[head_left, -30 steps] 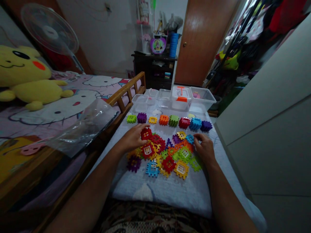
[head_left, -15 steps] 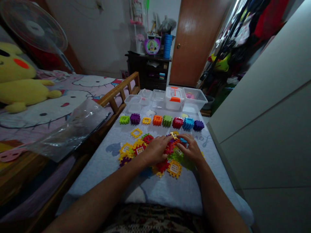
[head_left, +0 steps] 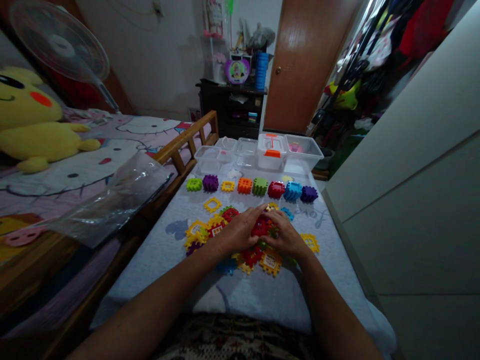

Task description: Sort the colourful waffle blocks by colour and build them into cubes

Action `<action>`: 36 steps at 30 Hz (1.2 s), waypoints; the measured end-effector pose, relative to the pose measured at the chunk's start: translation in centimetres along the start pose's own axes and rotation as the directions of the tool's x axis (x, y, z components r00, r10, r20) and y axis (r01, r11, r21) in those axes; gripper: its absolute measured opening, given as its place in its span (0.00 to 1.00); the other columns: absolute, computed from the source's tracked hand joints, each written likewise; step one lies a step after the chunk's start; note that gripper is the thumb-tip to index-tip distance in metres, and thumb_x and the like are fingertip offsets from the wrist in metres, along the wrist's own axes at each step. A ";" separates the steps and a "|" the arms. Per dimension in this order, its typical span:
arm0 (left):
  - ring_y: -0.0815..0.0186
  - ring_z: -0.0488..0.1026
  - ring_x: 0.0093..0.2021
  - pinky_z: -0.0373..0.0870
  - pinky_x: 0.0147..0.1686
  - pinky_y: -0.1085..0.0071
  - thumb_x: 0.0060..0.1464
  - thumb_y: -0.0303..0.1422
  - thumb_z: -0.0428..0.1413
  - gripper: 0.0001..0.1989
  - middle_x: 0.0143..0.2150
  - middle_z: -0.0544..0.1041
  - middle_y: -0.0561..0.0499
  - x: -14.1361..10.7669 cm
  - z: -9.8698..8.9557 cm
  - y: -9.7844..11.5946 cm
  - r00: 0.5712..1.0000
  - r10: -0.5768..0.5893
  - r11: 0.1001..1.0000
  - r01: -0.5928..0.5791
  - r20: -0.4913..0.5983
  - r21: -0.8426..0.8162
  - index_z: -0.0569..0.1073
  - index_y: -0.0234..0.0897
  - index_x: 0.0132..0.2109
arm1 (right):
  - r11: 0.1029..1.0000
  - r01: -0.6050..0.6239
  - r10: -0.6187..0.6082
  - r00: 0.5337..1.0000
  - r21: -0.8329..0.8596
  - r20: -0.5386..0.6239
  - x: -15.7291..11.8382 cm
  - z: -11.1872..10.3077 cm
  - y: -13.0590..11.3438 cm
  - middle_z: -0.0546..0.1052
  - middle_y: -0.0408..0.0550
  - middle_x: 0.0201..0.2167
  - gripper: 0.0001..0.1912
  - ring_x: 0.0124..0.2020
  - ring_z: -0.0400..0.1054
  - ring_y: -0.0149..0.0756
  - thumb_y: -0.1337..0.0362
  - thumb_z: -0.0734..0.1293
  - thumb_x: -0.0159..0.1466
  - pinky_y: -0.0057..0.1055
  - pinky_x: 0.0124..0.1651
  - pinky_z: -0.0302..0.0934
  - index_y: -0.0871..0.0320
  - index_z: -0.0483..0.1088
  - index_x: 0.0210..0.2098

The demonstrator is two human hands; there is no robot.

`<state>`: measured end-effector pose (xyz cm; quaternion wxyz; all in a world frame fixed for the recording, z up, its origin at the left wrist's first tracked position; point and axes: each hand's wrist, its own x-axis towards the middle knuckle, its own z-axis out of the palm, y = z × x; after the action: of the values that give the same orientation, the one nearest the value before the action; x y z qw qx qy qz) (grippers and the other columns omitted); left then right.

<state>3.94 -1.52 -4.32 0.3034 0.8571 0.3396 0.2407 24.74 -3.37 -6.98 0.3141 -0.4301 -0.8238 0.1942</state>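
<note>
Left hand [head_left: 240, 231] and right hand [head_left: 285, 235] are curling over interlocking plastic blocks [head_left: 252, 256], any grip hard to tell.

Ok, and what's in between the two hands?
In the head view, a red plastic interlocking piece lies between the left hand and the right hand.

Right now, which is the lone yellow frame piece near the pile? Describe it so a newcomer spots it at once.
Start at the clear plastic boxes at the far end of the pale cloth cover. Below them runs a row of coloured plastic blocks, and nearer sits a pile of interlocking pieces. The yellow square frame lies flat in the gap between them, hollow, touching nothing, the only piece there.
</note>
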 end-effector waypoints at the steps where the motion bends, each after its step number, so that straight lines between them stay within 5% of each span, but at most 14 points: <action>1: 0.47 0.59 0.69 0.58 0.67 0.46 0.47 0.23 0.58 0.46 0.70 0.59 0.36 0.0 0.0 0.0 1.000 0.001 1.000 -0.001 0.002 0.004 0.50 0.43 0.71 | 1.000 -0.003 0.003 1.000 -0.009 0.007 0.0 0.0 0.0 0.73 0.54 0.58 0.31 0.60 0.64 0.50 0.59 0.73 0.60 0.55 0.63 0.57 0.51 0.66 0.62; 19: 0.46 0.65 0.64 0.62 0.64 0.48 0.46 0.24 0.58 0.46 0.67 0.64 0.38 0.0 0.3 -0.2 0.999 -0.044 0.998 0.044 -0.001 0.044 0.52 0.42 0.70 | 0.990 -0.039 0.044 0.999 -0.138 0.031 0.1 -0.3 -1.1 0.72 0.56 0.54 0.26 0.57 0.63 0.53 0.64 0.71 0.57 0.56 0.63 0.54 0.54 0.69 0.56; 30: 0.52 0.72 0.55 0.68 0.58 0.54 0.49 0.26 0.60 0.27 0.54 0.74 0.42 -0.2 0.0 0.0 0.998 -0.070 0.992 0.070 0.003 0.107 0.68 0.38 0.57 | 0.987 -0.033 0.037 0.999 -0.156 0.022 0.2 -0.1 -1.1 0.73 0.56 0.52 0.26 0.56 0.63 0.54 0.62 0.73 0.56 0.54 0.62 0.54 0.55 0.69 0.54; 36: 0.52 0.71 0.55 0.68 0.58 0.53 0.49 0.26 0.60 0.27 0.53 0.73 0.43 -0.3 -0.1 -0.1 0.999 -0.053 0.989 0.053 0.001 0.141 0.69 0.39 0.57 | 0.985 -0.021 0.018 1.000 -0.171 -0.017 0.3 -0.1 -1.2 0.73 0.55 0.50 0.25 0.54 0.64 0.53 0.63 0.71 0.55 0.55 0.60 0.56 0.54 0.69 0.52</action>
<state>3.60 -1.62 -4.40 0.2491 0.8677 0.3778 0.2058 23.94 -3.76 -6.10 0.2806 -0.4649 -0.8307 0.1225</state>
